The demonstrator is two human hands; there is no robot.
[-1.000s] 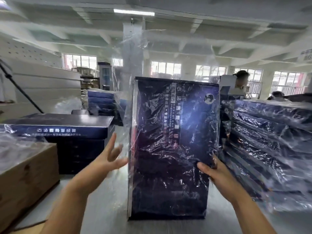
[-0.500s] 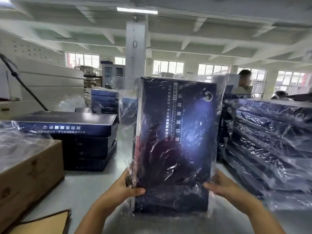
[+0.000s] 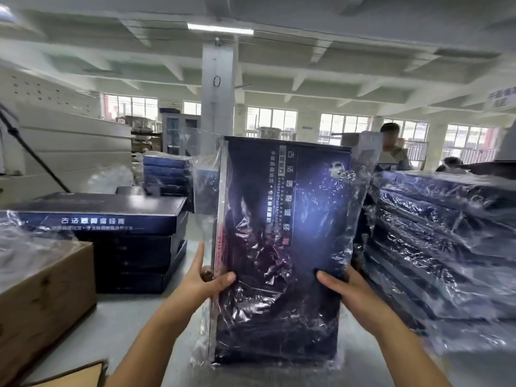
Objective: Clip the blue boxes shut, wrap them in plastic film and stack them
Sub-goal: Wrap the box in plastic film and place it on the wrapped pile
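Note:
A dark blue box (image 3: 282,219) stands upright on end in front of me, inside a loose clear plastic film bag (image 3: 202,191) that sticks out past its sides. My left hand (image 3: 205,277) grips the box's left edge, thumb across the front. My right hand (image 3: 344,289) grips the right edge the same way. A stack of film-wrapped blue boxes (image 3: 435,238) stands at the right. A stack of bare blue boxes (image 3: 125,233) lies at the left.
A brown cardboard carton (image 3: 42,297) covered with plastic film sits at the near left, and a flat cardboard piece (image 3: 75,375) lies at the bottom left. More blue boxes (image 3: 164,174) are stacked behind. A white pillar (image 3: 217,93) rises beyond, and a person (image 3: 392,146) sits at the back right.
My left hand came from open air onto the box's left edge. Both hands now grip the box, and the tall loose film above it has come down around it.

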